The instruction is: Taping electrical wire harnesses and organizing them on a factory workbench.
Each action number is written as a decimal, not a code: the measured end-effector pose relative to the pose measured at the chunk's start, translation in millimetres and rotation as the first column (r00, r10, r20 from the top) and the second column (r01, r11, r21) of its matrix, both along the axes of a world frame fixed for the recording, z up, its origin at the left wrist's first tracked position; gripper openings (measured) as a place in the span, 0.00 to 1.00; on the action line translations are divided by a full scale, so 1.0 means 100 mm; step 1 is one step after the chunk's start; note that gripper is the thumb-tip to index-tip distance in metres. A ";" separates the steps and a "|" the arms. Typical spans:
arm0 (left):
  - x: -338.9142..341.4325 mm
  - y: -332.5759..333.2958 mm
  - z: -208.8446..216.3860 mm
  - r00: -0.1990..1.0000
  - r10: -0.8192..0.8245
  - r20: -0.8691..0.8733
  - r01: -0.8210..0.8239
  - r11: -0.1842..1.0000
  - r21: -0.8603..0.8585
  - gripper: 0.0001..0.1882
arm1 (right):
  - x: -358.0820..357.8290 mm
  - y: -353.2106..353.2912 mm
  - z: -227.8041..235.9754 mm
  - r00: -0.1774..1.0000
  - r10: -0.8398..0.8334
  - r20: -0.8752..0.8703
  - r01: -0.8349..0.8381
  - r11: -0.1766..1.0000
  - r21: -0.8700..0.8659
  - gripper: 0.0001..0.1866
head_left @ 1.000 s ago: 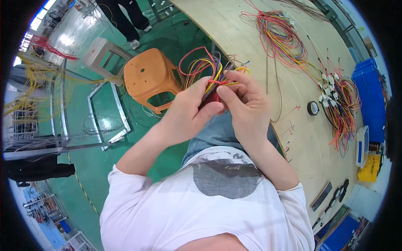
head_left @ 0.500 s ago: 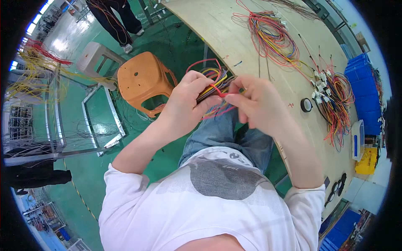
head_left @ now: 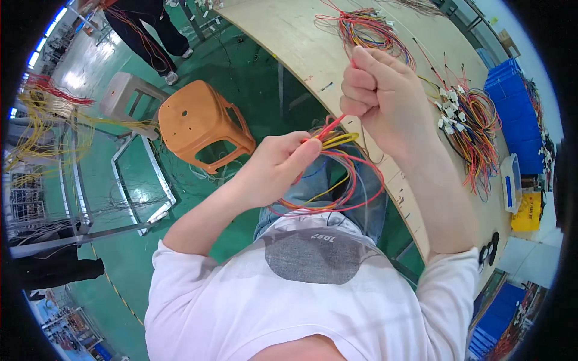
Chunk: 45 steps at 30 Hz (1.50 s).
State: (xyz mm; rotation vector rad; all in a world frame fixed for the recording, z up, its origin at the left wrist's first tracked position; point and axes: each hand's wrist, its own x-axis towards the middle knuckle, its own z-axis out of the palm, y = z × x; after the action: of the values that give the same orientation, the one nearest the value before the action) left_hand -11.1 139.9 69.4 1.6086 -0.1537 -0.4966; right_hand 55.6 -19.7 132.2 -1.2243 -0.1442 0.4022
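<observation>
My left hand point(head_left: 279, 163) is closed around a coiled bundle of wires point(head_left: 355, 195), red, yellow and dark, which hangs in loops over my lap. The thumb presses on the bundle near its top. Up and to the right, my right hand point(head_left: 380, 90) is closed in a fist and grips a red wire point(head_left: 335, 127). That wire stretches taut between the two hands. Its end inside the right fist is hidden by the fingers.
The wooden table point(head_left: 289, 45) curves along my right, bearing a wire coil point(head_left: 367, 31) and a wire bundle with white connectors point(head_left: 475, 129). Blue bins point(head_left: 512, 114) stand beyond. An orange stool point(head_left: 198, 123) and a grey stool point(head_left: 123, 96) are on the left; a person point(head_left: 147, 30) stands behind them.
My right hand has moved up and away from the left, drawing the red wire straight. The bundle's loops now hang lower and to the right of my left hand.
</observation>
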 end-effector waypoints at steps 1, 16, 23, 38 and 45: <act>0.01 0.03 -0.02 1.000 0.006 0.006 -0.006 1.000 -0.014 0.16 | 0.02 0.01 -0.04 0.993 0.009 -0.116 0.019 0.971 0.237 0.10; 0.12 -0.08 0.08 0.824 -0.474 -0.311 0.041 0.597 -0.802 0.15 | -0.21 -0.24 0.37 0.993 -0.021 -0.115 0.053 0.958 0.282 0.11; 0.04 -0.05 -0.07 0.671 -0.534 -0.514 0.067 0.734 -0.676 0.14 | -0.36 -0.36 -0.14 0.982 0.099 -0.162 0.002 0.849 0.528 0.11; 0.79 -1.05 0.54 0.924 -0.327 0.197 0.184 0.833 0.521 0.13 | -0.92 -1.29 -0.85 0.795 -0.576 0.189 0.545 0.816 0.191 0.07; 2.34 -3.20 0.74 0.378 -0.496 0.781 -0.207 0.777 0.594 0.20 | -1.74 -2.01 -0.07 0.036 -0.494 0.869 0.885 0.420 0.202 0.16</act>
State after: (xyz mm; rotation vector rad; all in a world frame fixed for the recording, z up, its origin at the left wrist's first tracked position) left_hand 222.6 -180.5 143.6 2.4088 -1.1426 0.3827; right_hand -118.2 -220.4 125.1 -1.6446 -0.2631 -1.2841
